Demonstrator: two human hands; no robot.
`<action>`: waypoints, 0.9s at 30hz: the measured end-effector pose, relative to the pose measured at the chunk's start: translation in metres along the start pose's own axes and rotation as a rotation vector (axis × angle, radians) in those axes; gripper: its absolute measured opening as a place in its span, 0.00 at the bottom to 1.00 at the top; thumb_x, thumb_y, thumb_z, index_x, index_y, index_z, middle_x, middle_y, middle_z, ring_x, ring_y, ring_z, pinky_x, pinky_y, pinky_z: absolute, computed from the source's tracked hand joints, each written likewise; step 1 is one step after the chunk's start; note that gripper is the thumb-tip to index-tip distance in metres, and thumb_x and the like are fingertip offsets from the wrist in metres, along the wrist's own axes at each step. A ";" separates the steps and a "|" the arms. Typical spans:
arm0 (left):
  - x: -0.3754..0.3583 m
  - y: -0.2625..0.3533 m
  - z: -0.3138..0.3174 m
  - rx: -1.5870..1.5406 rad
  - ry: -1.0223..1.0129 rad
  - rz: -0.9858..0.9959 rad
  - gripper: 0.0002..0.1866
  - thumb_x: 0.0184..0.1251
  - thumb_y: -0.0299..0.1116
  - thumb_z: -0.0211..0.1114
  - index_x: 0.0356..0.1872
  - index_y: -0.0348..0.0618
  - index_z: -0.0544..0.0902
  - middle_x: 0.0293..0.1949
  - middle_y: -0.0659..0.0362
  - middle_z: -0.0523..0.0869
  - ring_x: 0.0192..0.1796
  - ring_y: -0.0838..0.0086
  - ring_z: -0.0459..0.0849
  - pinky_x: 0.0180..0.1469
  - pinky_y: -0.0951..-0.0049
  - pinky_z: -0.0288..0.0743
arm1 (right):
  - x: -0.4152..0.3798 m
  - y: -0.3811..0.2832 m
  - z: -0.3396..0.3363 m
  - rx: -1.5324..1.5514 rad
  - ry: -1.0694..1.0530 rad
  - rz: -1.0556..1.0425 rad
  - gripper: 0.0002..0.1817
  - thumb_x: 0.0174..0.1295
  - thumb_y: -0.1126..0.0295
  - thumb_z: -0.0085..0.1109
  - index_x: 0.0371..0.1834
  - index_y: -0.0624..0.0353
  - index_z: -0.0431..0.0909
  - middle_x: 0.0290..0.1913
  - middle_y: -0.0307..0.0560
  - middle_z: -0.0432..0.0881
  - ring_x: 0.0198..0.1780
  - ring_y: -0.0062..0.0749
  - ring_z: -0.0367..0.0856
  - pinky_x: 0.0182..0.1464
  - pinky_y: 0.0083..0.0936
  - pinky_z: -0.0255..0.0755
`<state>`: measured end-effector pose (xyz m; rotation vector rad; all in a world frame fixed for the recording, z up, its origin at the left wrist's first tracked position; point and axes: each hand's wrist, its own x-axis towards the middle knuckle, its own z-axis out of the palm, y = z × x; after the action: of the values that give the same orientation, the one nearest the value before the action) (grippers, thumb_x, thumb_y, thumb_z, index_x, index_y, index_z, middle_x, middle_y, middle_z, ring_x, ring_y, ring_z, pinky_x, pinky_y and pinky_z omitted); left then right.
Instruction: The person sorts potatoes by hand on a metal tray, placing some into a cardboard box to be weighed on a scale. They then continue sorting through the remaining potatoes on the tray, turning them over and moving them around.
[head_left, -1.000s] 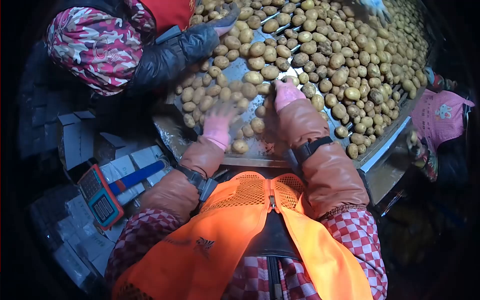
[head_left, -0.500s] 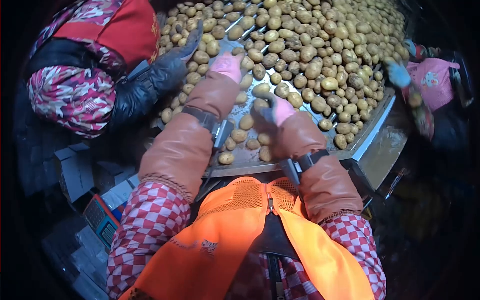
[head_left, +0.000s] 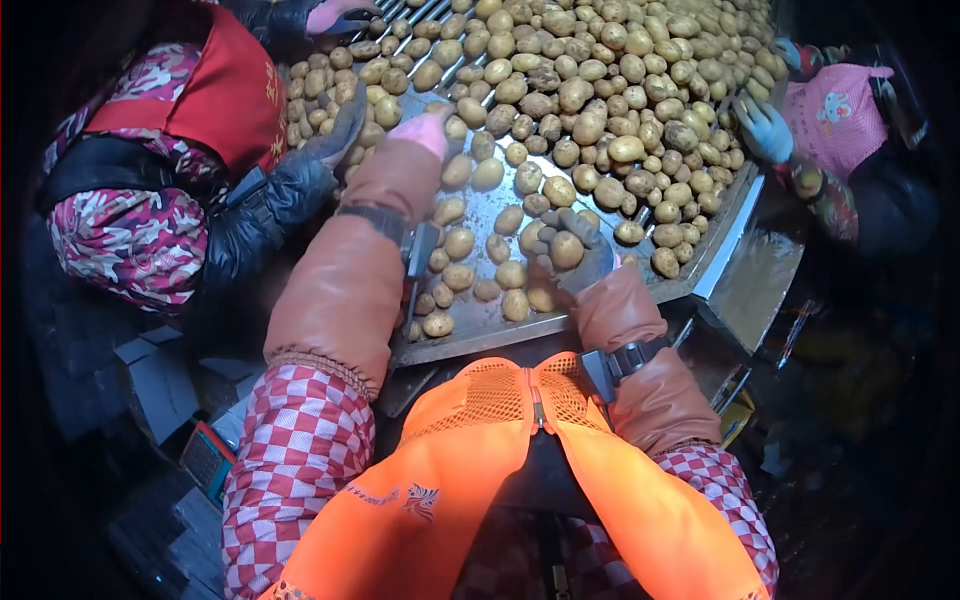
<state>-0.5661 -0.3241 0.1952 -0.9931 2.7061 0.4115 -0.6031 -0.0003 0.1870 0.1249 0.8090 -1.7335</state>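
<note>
Many potatoes (head_left: 627,149) lie heaped over a metal table (head_left: 480,345), with a looser scatter near its front edge. My left hand (head_left: 425,130), in a pink glove, reaches to the left part of the pile; its fingers are mostly hidden beside the potatoes. Near the front edge, my right hand (head_left: 578,250) wears a dark-palmed glove and is turned palm up. A single potato (head_left: 566,250) rests in its curled fingers. Other loose potatoes lie just left of that hand.
At the left, a co-worker's gloved hand (head_left: 345,125) touches the pile's edge. Another gloved hand (head_left: 325,15) is at the top left. A person's blue-gloved hand (head_left: 765,130) is at the right edge of the pile. Metal rollers (head_left: 430,12) show at the top.
My right hand has drawn nearer the front edge and turned palm up, with a potato now visible in it. The view has shifted, and a hand has appeared at the top left.
</note>
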 end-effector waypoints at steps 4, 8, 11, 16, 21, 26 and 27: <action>-0.069 0.059 -0.036 -0.295 0.031 -0.084 0.29 0.68 0.47 0.62 0.70 0.58 0.72 0.57 0.42 0.83 0.59 0.49 0.83 0.61 0.56 0.76 | -0.016 -0.017 0.028 0.462 -0.224 0.086 0.38 0.64 0.77 0.63 0.78 0.52 0.59 0.67 0.49 0.73 0.62 0.42 0.78 0.61 0.44 0.79; -0.123 0.133 -0.030 -0.315 -0.171 0.312 0.35 0.69 0.56 0.61 0.70 0.46 0.71 0.55 0.37 0.82 0.60 0.45 0.81 0.62 0.54 0.74 | 0.000 0.001 0.001 0.026 -0.155 -0.205 0.38 0.62 0.79 0.64 0.76 0.52 0.61 0.65 0.48 0.75 0.62 0.36 0.78 0.61 0.37 0.79; -0.108 0.157 -0.030 -0.296 -0.245 0.438 0.32 0.71 0.57 0.59 0.67 0.47 0.74 0.56 0.39 0.82 0.59 0.46 0.81 0.62 0.54 0.74 | -0.015 -0.007 -0.015 0.226 -0.079 -0.295 0.31 0.68 0.71 0.59 0.74 0.55 0.62 0.65 0.49 0.75 0.62 0.38 0.77 0.62 0.39 0.78; -0.036 0.186 -0.022 -0.037 -0.003 0.409 0.32 0.59 0.44 0.74 0.66 0.56 0.76 0.63 0.43 0.75 0.60 0.49 0.80 0.62 0.54 0.76 | -0.067 -0.065 -0.065 0.505 -0.017 -0.579 0.24 0.69 0.58 0.56 0.63 0.58 0.68 0.62 0.55 0.74 0.54 0.47 0.78 0.54 0.52 0.81; 0.008 0.212 -0.004 0.044 -0.110 0.378 0.38 0.52 0.43 0.79 0.67 0.53 0.76 0.72 0.41 0.64 0.66 0.47 0.76 0.67 0.54 0.74 | -0.130 -0.120 -0.125 -0.107 0.739 -0.937 0.23 0.66 0.58 0.58 0.57 0.62 0.71 0.56 0.58 0.78 0.53 0.45 0.80 0.63 0.51 0.77; 0.007 0.207 0.001 0.024 -0.117 0.314 0.39 0.50 0.47 0.80 0.64 0.45 0.76 0.71 0.41 0.66 0.66 0.46 0.76 0.68 0.53 0.73 | -0.099 -0.098 -0.168 0.535 0.092 -0.681 0.26 0.72 0.55 0.54 0.68 0.56 0.68 0.64 0.55 0.75 0.68 0.47 0.73 0.70 0.52 0.69; -0.001 0.205 0.001 0.041 -0.090 0.297 0.39 0.50 0.47 0.80 0.64 0.45 0.77 0.71 0.42 0.66 0.66 0.46 0.76 0.68 0.53 0.73 | -0.084 -0.087 -0.162 0.394 0.214 -0.639 0.28 0.72 0.53 0.53 0.70 0.54 0.67 0.65 0.55 0.74 0.69 0.48 0.71 0.70 0.51 0.69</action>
<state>-0.6997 -0.1732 0.2322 -0.5474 2.7716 0.4385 -0.7036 0.1695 0.1437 0.3508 0.6896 -2.5099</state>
